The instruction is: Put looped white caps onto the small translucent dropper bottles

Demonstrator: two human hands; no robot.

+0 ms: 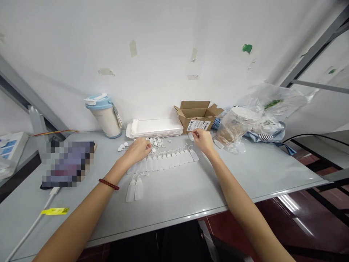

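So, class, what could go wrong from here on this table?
The left hand is close to the row of translucent pieces, so it might nudge them out of line. The small white parts lie loose and could scatter if brushed. The front pair of pieces lie side by side, so their thin cords may tangle.

1. Looks like a small workshop or packing place, with a plain grey worktable (pixel 177 196) against a white wall (pixel 163 29).
2. Lined up in a row on top: small plastic pieces (pixel 160 162), near a loose pile of white bits (pixel 157 142).
3. Farther back, an open cardboard box (pixel 200 111) with a printed label, beside a flat white stack (pixel 159 127).
4. On the wall, scraps of tape (pixel 132 48); at the right, a metal frame (pixel 313 51).
5. Below, shiny dark red flooring (pixel 227 227).
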